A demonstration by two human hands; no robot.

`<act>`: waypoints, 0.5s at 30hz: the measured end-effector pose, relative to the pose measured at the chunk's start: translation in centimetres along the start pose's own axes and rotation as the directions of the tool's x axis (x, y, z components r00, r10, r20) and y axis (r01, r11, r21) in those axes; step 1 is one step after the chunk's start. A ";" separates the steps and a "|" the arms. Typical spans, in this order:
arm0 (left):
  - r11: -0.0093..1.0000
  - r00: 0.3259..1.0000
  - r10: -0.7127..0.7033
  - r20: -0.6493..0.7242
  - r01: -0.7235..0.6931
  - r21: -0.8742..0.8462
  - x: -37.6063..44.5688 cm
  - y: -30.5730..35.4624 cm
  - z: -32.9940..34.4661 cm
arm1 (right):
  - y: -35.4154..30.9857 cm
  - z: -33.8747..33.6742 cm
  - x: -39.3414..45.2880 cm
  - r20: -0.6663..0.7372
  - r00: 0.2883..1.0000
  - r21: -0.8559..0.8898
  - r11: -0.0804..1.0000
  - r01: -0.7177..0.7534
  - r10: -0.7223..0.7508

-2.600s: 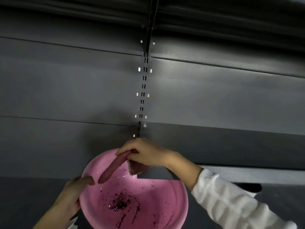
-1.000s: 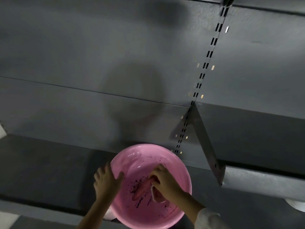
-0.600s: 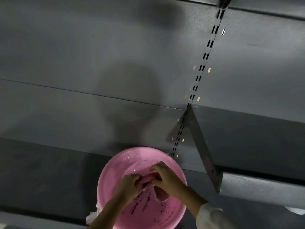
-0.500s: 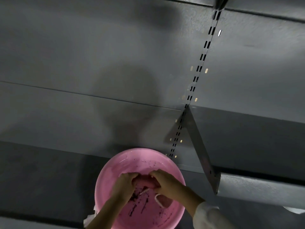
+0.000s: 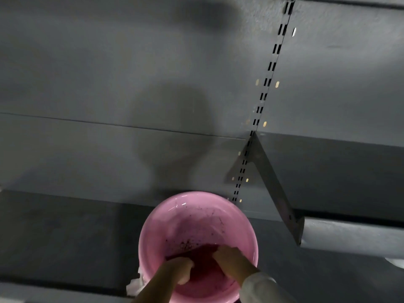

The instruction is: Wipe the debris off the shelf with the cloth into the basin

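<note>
Fingers on both the left hand (image 5: 178, 271) and the right hand (image 5: 229, 258) are curled tight onto a dark reddish cloth (image 5: 197, 254), holding it stretched between them down inside the pink basin (image 5: 153, 228). Dark debris (image 5: 185, 244) is speckled on the basin's inner wall just past the cloth. Basin sits on the near grey shelf (image 5: 65, 237), left of the slanted shelf bracket (image 5: 273, 184).

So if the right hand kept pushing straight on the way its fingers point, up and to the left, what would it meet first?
The right hand is already down on the dark pink cloth in the pink basin, so the cloth comes first. Beyond it lie the debris specks and then probably the basin's inner wall, though depth is unclear.
</note>
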State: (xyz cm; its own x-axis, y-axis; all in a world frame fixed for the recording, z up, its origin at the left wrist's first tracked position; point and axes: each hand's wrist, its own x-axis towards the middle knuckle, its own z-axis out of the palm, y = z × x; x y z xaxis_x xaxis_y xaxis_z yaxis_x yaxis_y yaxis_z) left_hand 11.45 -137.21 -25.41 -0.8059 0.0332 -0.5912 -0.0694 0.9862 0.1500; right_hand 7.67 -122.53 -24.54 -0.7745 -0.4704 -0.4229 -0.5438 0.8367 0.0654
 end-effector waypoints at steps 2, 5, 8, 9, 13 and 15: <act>0.999 1.000 -0.014 0.024 0.015 -0.041 0.0 0.3 0.3 | 0.2 0.0 -0.1 0.025 1.000 0.007 1.000 -0.002 0.002; 0.999 1.000 0.012 -0.017 -0.013 -0.043 -0.1 0.1 0.7 | 0.7 -0.6 -0.5 -0.003 1.000 0.074 0.997 0.006 -0.005; 0.998 0.999 -0.008 -0.054 0.004 -0.068 -0.9 0.2 0.8 | 1.4 -0.6 -1.5 -0.087 0.996 0.140 0.990 0.035 -0.023; 0.996 0.997 -0.031 -0.075 0.025 -0.080 -1.3 0.3 0.9 | 1.5 -0.7 -2.0 -0.126 0.991 0.159 0.986 0.053 -0.033; 0.992 0.954 -0.121 -0.273 0.103 -0.079 -3.9 1.4 1.4 | 1.9 -0.7 -5.0 -0.333 0.940 0.237 0.958 0.160 -0.075; 0.985 0.892 -0.170 -0.420 0.160 -0.059 -5.7 2.0 1.7 | 2.2 -0.5 -7.0 -0.434 0.898 0.273 0.940 0.203 -0.068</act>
State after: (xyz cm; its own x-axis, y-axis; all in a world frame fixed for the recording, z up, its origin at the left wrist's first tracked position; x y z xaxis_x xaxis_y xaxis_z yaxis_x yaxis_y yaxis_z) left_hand 16.93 -135.19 -23.09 -0.9534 -0.2062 -0.2201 -0.2324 0.9674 0.1002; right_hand 11.68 -117.53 -20.97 -0.7992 -0.6010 0.0085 -0.5804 0.7680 -0.2709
